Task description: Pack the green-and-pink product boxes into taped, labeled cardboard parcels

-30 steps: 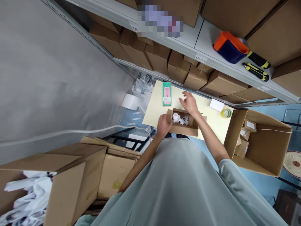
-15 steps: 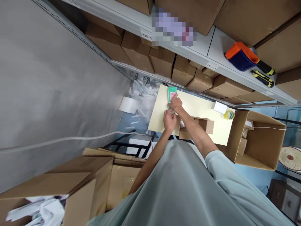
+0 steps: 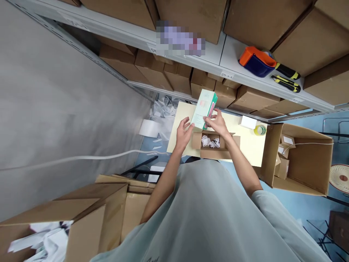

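A pale green carton (image 3: 202, 109) with a brighter green and pink side is tilted above the pale yellow tabletop. My right hand (image 3: 218, 123) grips its lower right side, thumb on the front face. At the carton's lower left corner, my left hand (image 3: 184, 134) holds the edge with thumb and bent fingers. Just below the carton sits an open cardboard box (image 3: 214, 154) with its flaps spread. Crumpled paper (image 3: 210, 142) lies inside that box.
A white box (image 3: 247, 122) and a tape roll (image 3: 260, 130) sit at the table's right. Beyond them stands a large open carton (image 3: 308, 160) with small boxes. A shelf (image 3: 209, 60) bears a tape dispenser (image 3: 257, 62) and a utility knife (image 3: 286, 83). Scrap paper fills a box (image 3: 87, 233) lower left.
The green carton has been raised and turned, so its broad pale face shows. My hands have moved apart to its two sides. More of the open box and its crumpled paper is visible.
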{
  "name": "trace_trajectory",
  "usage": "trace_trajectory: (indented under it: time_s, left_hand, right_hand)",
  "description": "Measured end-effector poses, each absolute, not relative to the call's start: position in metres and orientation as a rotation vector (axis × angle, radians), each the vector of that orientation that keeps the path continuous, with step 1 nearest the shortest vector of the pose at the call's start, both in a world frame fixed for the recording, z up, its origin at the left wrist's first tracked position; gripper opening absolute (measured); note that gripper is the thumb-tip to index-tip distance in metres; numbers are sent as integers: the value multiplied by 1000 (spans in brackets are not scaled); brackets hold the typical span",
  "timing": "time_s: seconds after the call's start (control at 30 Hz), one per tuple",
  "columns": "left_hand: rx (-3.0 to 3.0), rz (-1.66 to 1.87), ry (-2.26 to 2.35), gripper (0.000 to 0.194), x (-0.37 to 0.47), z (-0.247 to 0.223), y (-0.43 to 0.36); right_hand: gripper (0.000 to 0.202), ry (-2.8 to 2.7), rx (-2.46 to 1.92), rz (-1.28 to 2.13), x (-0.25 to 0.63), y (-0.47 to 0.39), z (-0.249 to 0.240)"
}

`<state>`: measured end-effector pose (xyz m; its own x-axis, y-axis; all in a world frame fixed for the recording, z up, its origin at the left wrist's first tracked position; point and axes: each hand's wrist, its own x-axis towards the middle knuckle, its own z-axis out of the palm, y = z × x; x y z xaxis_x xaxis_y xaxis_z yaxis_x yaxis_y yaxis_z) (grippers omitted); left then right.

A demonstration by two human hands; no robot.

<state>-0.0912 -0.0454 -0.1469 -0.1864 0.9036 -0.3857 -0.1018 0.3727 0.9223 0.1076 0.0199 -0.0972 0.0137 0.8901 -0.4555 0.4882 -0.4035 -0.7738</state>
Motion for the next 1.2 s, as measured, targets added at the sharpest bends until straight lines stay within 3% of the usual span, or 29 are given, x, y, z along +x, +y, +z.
trace_trajectory:
  time_s: [0.17,0.3,0.5,0.57,0.73,0.9,1.0,1.07,1.2]
  left_hand:
    - [819,946,1174,78,-78,-103,-73]
    - [981,895,1195,97,-69,-92,-100]
    - [1383,863,1249,81,-54,-85,-126]
    - [1402,873,1243,81,-50,-86,-129]
    - [1097,817,1185,112,-47,-100,-131]
    - [965,757,1163,100,-52,-115,-132]
    - [1031,732,1218,108,-55,-128,-133]
    - [1154,686,1281,109,-57,-136,-132]
    - [1512,515,1473,90,-56,-148,-128]
  right_hand:
    - [101,-1126,-1330,1634,165,-35,-75]
    - [107,-1071,-1342,1477,208,-67,-57]
    - [58,-1088,-1504,1305,256,-102,-47]
    - [56,-1040,-1493,1343,262,-113,-52]
    - [60,-863,-1445,1397,266,-139,-78]
    - [91,-1033,-1424,1479,271,-152,-106]
    - [110,-1301,-1507,1453,278,-151,-117]
    - [106,-1511,-1567,1398,282,-148,-121]
    - [86,-1874,-1647,1271,280,-137,-130]
